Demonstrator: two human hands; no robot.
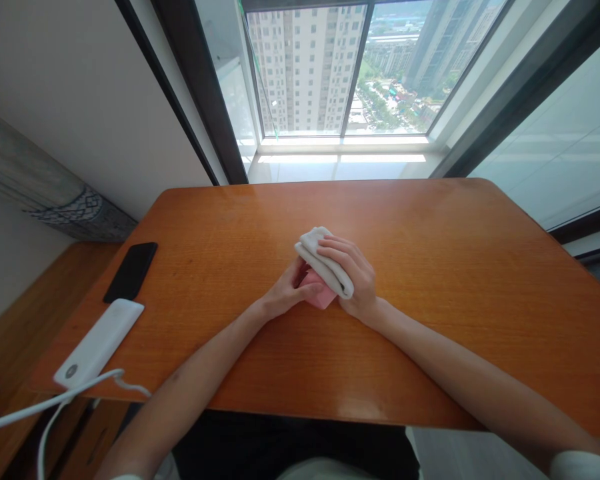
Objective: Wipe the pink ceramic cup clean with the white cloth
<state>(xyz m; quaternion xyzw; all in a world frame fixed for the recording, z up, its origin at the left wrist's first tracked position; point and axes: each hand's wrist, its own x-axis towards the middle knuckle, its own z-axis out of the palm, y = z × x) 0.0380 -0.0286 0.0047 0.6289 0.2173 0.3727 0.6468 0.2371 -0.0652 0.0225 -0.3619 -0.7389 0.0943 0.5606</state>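
In the middle of the orange wooden table [220, 333], my hands come together over two pieces of fabric. My right hand [353, 277] curls over a folded white cloth [325, 261], which lies slantwise and may be a sock. My left hand [283, 292] has its fingers against a pink cloth [319, 293] and reaches toward the white cloth's underside. The pink cloth lies partly under the white one, and my fingers hide some of it. Its exact shape is hidden.
A black smartphone [131, 272] lies face up near the table's left edge. Beside it is a white power bank [99, 343] with a white cable [45, 407] running off the table's front left corner. Large windows stand beyond the far edge.
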